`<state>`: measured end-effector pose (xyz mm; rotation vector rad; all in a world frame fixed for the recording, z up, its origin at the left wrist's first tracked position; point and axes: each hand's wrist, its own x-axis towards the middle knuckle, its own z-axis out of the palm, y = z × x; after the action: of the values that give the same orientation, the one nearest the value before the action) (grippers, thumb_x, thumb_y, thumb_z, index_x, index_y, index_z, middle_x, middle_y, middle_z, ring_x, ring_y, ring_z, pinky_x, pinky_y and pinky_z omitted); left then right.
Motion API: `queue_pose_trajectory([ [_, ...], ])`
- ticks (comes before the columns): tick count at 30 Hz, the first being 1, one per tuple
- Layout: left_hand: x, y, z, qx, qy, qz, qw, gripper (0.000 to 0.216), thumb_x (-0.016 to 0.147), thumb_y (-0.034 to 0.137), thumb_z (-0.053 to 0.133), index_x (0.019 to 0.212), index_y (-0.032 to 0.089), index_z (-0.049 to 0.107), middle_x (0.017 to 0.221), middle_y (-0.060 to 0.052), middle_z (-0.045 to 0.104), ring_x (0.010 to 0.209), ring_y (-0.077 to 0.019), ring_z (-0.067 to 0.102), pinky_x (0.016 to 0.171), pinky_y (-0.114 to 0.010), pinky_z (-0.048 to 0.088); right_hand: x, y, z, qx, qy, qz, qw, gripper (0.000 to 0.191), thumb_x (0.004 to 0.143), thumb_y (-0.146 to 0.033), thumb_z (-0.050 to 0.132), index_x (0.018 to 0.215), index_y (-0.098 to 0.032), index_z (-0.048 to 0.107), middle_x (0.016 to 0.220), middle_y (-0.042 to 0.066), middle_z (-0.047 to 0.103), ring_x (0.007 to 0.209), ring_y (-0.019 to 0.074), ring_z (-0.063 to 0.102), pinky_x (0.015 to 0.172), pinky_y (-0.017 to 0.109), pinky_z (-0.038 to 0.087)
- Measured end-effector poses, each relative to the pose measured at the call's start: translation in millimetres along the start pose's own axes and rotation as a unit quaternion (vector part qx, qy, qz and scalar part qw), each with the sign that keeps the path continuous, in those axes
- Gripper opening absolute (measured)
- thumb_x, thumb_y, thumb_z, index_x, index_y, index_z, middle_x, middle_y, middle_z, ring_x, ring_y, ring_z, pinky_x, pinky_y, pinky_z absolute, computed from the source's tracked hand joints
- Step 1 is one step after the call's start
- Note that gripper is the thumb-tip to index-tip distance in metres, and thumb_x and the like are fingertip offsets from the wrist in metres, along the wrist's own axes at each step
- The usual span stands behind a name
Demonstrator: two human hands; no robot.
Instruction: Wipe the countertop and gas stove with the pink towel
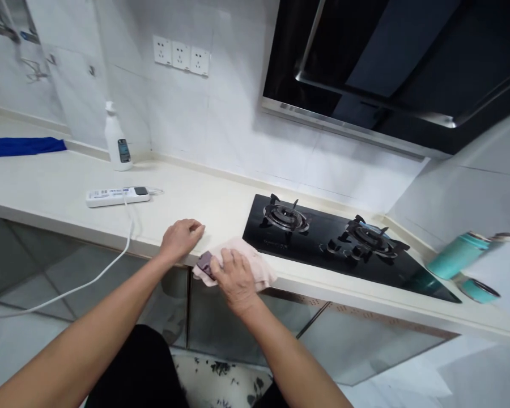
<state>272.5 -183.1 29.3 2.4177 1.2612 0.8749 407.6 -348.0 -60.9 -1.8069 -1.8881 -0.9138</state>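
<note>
My right hand [233, 276] presses down on a pale pink cloth [261, 266] lying at the front edge of the white countertop [221, 209], fingers curled over it. A darker purplish patch of the cloth shows by my fingertips. My left hand [181, 238] rests on the countertop edge just left of the cloth, fingers curled under, holding nothing that I can see. The black glass gas hob [323, 241] with two burners lies just right of the cloth.
A white power strip [117, 196] with its cable hanging off the counter lies to the left. A white spray bottle [118, 139] stands by the wall. A blue cloth [21, 146] lies far left. A teal flask [457, 255] stands at right. A black range hood [386, 62] hangs above.
</note>
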Motion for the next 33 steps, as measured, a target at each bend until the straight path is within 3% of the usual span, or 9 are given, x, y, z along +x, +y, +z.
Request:
queue_pose_trajectory([
  [5, 3.5, -6.9, -2.3, -0.024, 0.001, -0.023, 0.999, 0.043, 0.090, 0.046, 0.047, 0.103, 0.020, 0.078, 0.106, -0.008, 0.081, 0.099, -0.0269, 0.073, 0.087, -0.032, 0.052, -77.4, 81.5, -26.8, -0.095, 0.193, -0.038, 0.976, 0.035, 0.095, -0.013, 0.061, 0.127, -0.027, 0.060, 0.130, 0.011, 0.068, 0.130, 0.0267, 0.056, 0.105, 0.042, 0.041],
  [8, 2.5, -5.8, -3.0, -0.022, -0.003, -0.018, 1.000, 0.043, 0.087, 0.048, 0.048, 0.101, 0.021, 0.078, 0.107, -0.008, 0.080, 0.101, -0.0279, 0.072, 0.086, -0.032, 0.052, -147.2, 151.4, -62.2, -0.119, 0.153, 0.003, 0.981, 0.044, 0.091, -0.011, 0.060, 0.133, -0.027, 0.057, 0.132, 0.012, 0.067, 0.132, 0.0282, 0.055, 0.109, 0.044, 0.039],
  [11, 0.8, -1.3, -4.2, 0.011, -0.030, 0.014, 0.999, 0.046, 0.087, 0.050, 0.045, 0.101, 0.022, 0.079, 0.114, -0.009, 0.078, 0.108, -0.0294, 0.070, 0.086, -0.033, 0.052, -229.5, 232.1, -109.6, -0.167, 0.032, 0.083, 0.982, 0.051, 0.090, -0.022, 0.061, 0.140, -0.024, 0.051, 0.132, 0.016, 0.065, 0.128, 0.0321, 0.058, 0.111, 0.050, 0.039],
  [15, 4.0, 1.8, -9.2, 0.079, -0.079, 0.068, 0.991, 0.053, 0.085, 0.055, 0.043, 0.103, 0.021, 0.080, 0.120, -0.011, 0.075, 0.110, -0.0333, 0.069, 0.089, -0.037, 0.051, -327.2, 330.1, -174.6, -0.233, -0.049, 0.287, 0.928, 0.064, 0.085, -0.040, 0.053, 0.145, -0.018, 0.046, 0.142, 0.024, 0.058, 0.137, 0.0440, 0.050, 0.115, 0.068, 0.031],
  [19, 15.0, -10.1, -16.6, 0.094, -0.140, 0.103, 0.980, 0.062, 0.085, 0.064, 0.044, 0.114, 0.020, 0.077, 0.126, -0.012, 0.074, 0.108, -0.0345, 0.070, 0.089, -0.039, 0.051, -371.5, 380.5, -210.1, -0.220, -0.095, 0.373, 0.896, 0.070, 0.077, -0.045, 0.055, 0.144, -0.023, 0.049, 0.146, 0.019, 0.057, 0.137, 0.0438, 0.051, 0.110, 0.066, 0.040],
  [22, 19.9, -23.3, -19.3, 0.060, -0.131, 0.122, 0.982, 0.066, 0.087, 0.064, 0.042, 0.120, 0.018, 0.075, 0.127, -0.013, 0.074, 0.112, -0.0328, 0.069, 0.094, -0.038, 0.051, -364.7, 378.6, -210.9, -0.239, -0.139, 0.376, 0.885, 0.066, 0.079, -0.047, 0.054, 0.141, -0.026, 0.053, 0.149, 0.017, 0.057, 0.134, 0.0444, 0.053, 0.106, 0.070, 0.040],
  [25, 16.9, -27.5, -18.3, 0.050, -0.097, 0.139, 0.984, 0.064, 0.090, 0.061, 0.039, 0.114, 0.017, 0.077, 0.129, -0.014, 0.073, 0.116, -0.0325, 0.068, 0.099, -0.038, 0.049, -328.1, 349.6, -199.8, -0.231, -0.174, 0.314, 0.904, 0.063, 0.080, -0.045, 0.057, 0.141, -0.026, 0.054, 0.150, 0.015, 0.057, 0.136, 0.0410, 0.054, 0.105, 0.067, 0.041],
  [29, 7.9, -18.1, -17.0, 0.059, -0.075, 0.129, 0.987, 0.060, 0.090, 0.060, 0.040, 0.113, 0.021, 0.080, 0.128, -0.012, 0.074, 0.124, -0.0357, 0.064, 0.105, -0.044, 0.046, -239.6, 279.2, -172.7, -0.165, -0.199, 0.174, 0.950, 0.069, 0.071, -0.028, 0.073, 0.138, -0.021, 0.056, 0.147, 0.016, 0.060, 0.131, 0.0375, 0.058, 0.104, 0.053, 0.046],
  [33, 3.6, -10.4, -20.3, 0.034, -0.076, 0.066, 0.994, 0.061, 0.089, 0.066, 0.042, 0.115, 0.026, 0.081, 0.133, -0.009, 0.073, 0.125, -0.0375, 0.064, 0.106, -0.047, 0.046, -128.3, 179.8, -123.2, -0.052, -0.164, 0.058, 0.983, 0.081, 0.062, -0.022, 0.087, 0.136, -0.018, 0.056, 0.142, 0.019, 0.062, 0.127, 0.0376, 0.058, 0.109, 0.052, 0.046],
])
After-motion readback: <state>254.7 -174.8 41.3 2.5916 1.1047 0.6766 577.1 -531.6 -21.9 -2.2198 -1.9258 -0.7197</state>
